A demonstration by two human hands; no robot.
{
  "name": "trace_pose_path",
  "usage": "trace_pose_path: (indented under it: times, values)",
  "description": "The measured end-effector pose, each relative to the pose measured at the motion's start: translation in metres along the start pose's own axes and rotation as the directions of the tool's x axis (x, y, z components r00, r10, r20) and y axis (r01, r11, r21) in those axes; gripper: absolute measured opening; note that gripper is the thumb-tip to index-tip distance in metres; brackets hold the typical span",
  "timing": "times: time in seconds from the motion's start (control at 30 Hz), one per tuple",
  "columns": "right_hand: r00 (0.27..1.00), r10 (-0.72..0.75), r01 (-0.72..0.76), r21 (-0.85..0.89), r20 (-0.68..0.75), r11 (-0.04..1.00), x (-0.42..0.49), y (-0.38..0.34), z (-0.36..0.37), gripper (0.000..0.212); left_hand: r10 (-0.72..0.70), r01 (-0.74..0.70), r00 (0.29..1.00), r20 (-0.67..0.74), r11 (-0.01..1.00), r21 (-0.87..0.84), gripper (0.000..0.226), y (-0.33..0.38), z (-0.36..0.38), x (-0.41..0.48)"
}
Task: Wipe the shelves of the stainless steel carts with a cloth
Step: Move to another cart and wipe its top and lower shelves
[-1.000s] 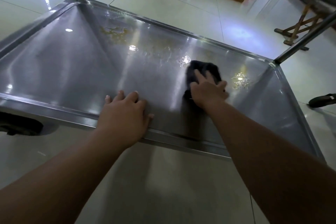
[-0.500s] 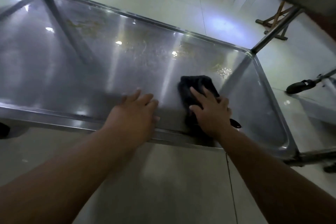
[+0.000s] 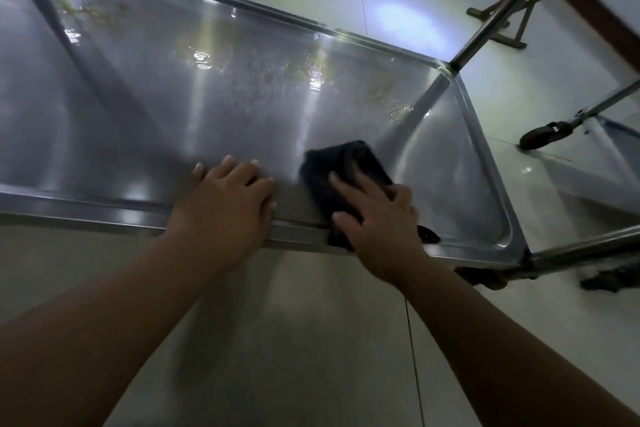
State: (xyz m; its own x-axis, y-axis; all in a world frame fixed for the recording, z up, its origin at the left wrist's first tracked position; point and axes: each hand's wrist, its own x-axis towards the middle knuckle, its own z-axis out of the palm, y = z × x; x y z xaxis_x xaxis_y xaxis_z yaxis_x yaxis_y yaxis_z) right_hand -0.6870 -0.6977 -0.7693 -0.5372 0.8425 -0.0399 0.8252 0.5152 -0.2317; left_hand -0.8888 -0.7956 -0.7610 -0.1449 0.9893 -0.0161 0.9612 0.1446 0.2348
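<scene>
**Dark cloth pressed flat at the near edge of a cart shelf**

A pale tiled floor (image 3: pixel 311 340) lies under and around the cart. Its stainless steel shelf (image 3: pixel 138 107) fills the upper left of the view, a shallow tray with a raised rim. A round metal post (image 3: pixel 502 7) rises from its far right corner. Well to the right stands part of a second cart (image 3: pixel 609 135) with a black wheel (image 3: pixel 543 135), and a wooden stand (image 3: pixel 505 40) sits on the floor beyond the post.

The left hand (image 3: pixel 225 208) lies flat over the shelf's near edge, palm on the rim and fingers straight on the steel, holding nothing. Just beside it, the right hand (image 3: pixel 377 222) presses down on the cloth (image 3: pixel 332 166) with fingers spread and straight, not curled round it.

The cloth is dark and folded. It lies at the near edge, closer to the near right corner, and its lower end hangs over the rim.

Yellowish smears (image 3: pixel 90 12) mark the shelf near the far left corner. Wet patches (image 3: pixel 202 59) glint along the far edge and toward the far right corner.
</scene>
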Motion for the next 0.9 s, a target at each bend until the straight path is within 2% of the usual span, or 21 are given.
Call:
trace_pose_path:
  times: [0.07, 0.1, 0.13, 0.17, 0.23, 0.27, 0.33, 0.4, 0.47, 0.53, 0.57, 0.6, 0.63, 0.67, 0.7, 0.73, 0.77, 0.83, 0.87, 0.9]
  values:
    - [0.986, -0.156, 0.153, 0.054, 0.052, 0.987, -0.013, 0.007, -0.008, 0.05, 0.002, -0.002, 1.0, 0.003, 1.0, 0.006, 0.042, 0.0, 0.0, -0.001]
    - [0.988, -0.145, 0.142, 0.053, 0.048, 0.988, -0.015, 0.019, -0.011, 0.047, -0.001, 0.001, 1.0, 0.006, 1.0, 0.004, 0.041, 0.0, -0.001, 0.0]
    - [0.998, -0.057, 0.056, 0.046, 0.029, 0.997, -0.013, 0.035, -0.015, 0.047, -0.009, 0.009, 1.0, 0.01, 1.0, 0.003, 0.041, 0.0, -0.002, 0.0]
    - [0.996, 0.093, -0.093, 0.045, -0.006, 0.995, -0.011, 0.051, -0.019, 0.047, -0.019, 0.019, 1.0, 0.012, 1.0, 0.011, 0.04, 0.002, -0.003, 0.0]
    - [0.912, 0.403, -0.403, 0.016, -0.078, 0.915, -0.005, 0.075, -0.023, 0.049, -0.041, 0.041, 0.999, 0.002, 0.998, 0.056, 0.037, 0.008, -0.004, 0.001]
    - [0.875, 0.475, -0.48, -0.038, -0.096, 0.876, -0.004, 0.076, -0.021, 0.051, -0.053, 0.054, 0.999, -0.008, 0.996, 0.075, 0.036, 0.014, -0.004, 0.003]
    - [0.896, 0.435, -0.443, -0.115, -0.088, 0.889, -0.008, 0.064, -0.015, 0.051, -0.087, 0.088, 0.996, -0.025, 0.994, 0.057, 0.036, 0.027, -0.006, 0.01]
    - [0.963, 0.261, -0.264, -0.047, -0.063, 0.963, -0.024, 0.049, -0.009, 0.055, -0.064, 0.064, 0.998, -0.012, 0.998, 0.009, 0.034, 0.04, -0.006, 0.022]
    - [0.997, 0.079, -0.079, 0.021, -0.011, 0.997, -0.042, 0.053, -0.017, 0.052, 0.025, -0.025, 0.999, 0.025, 0.999, -0.026, 0.034, 0.052, 0.0, 0.033]
    - [0.996, 0.083, -0.083, 0.03, 0.01, 0.996, -0.044, 0.083, -0.032, 0.042, 0.055, -0.053, 0.994, 0.094, 0.998, -0.015, 0.041, 0.059, 0.007, 0.039]
    - [0.994, 0.107, -0.106, -0.088, 0.008, 0.99, -0.043, 0.101, -0.038, 0.039, 0.042, -0.043, 0.991, 0.125, 0.999, 0.01, 0.043, 0.061, 0.009, 0.041]
    - [0.979, 0.205, -0.204, -0.198, -0.013, 0.959, -0.041, 0.119, -0.042, 0.037, 0.029, -0.035, 0.989, 0.145, 0.999, 0.038, 0.044, 0.063, 0.011, 0.042]
    - [0.923, 0.381, -0.382, -0.231, -0.052, 0.895, -0.036, 0.134, -0.045, 0.037, 0.022, -0.031, 0.988, 0.155, 0.998, 0.059, 0.046, 0.064, 0.011, 0.043]
    - [0.817, 0.563, -0.576, -0.135, -0.122, 0.806, -0.028, 0.142, -0.047, 0.041, 0.019, -0.031, 0.987, 0.16, 0.997, 0.074, 0.047, 0.066, 0.01, 0.044]
    - [0.707, 0.689, -0.7, -0.023, -0.157, 0.713, -0.02, 0.143, -0.047, 0.046, 0.016, -0.03, 0.986, 0.166, 0.996, 0.082, 0.048, 0.067, 0.008, 0.045]
    - [0.662, 0.735, -0.741, 0.017, -0.15, 0.671, -0.013, 0.137, -0.043, 0.051, 0.01, -0.025, 0.985, 0.172, 0.996, 0.085, 0.048, 0.069, 0.006, 0.045]
    - [0.711, 0.689, -0.698, -0.022, -0.143, 0.716, -0.007, 0.129, -0.036, 0.055, 0.003, -0.019, 0.985, 0.175, 0.996, 0.087, 0.049, 0.071, 0.004, 0.045]
    - [0.89, 0.449, -0.455, -0.097, -0.071, 0.885, 0.0, 0.12, -0.025, 0.057, -0.005, -0.01, 0.984, 0.176, 0.996, 0.087, 0.049, 0.071, 0.003, 0.044]
    - [0.945, 0.325, -0.328, -0.09, -0.045, 0.94, 0.0, 0.12, -0.024, 0.057, -0.007, -0.008, 0.984, 0.177, 0.997, 0.082, 0.049, 0.07, 0.003, 0.043]
    - [0.969, 0.247, -0.248, -0.069, -0.027, 0.966, 0.003, 0.126, -0.027, 0.058, -0.006, -0.008, 0.984, 0.179, 0.997, 0.077, 0.049, 0.069, 0.003, 0.042]
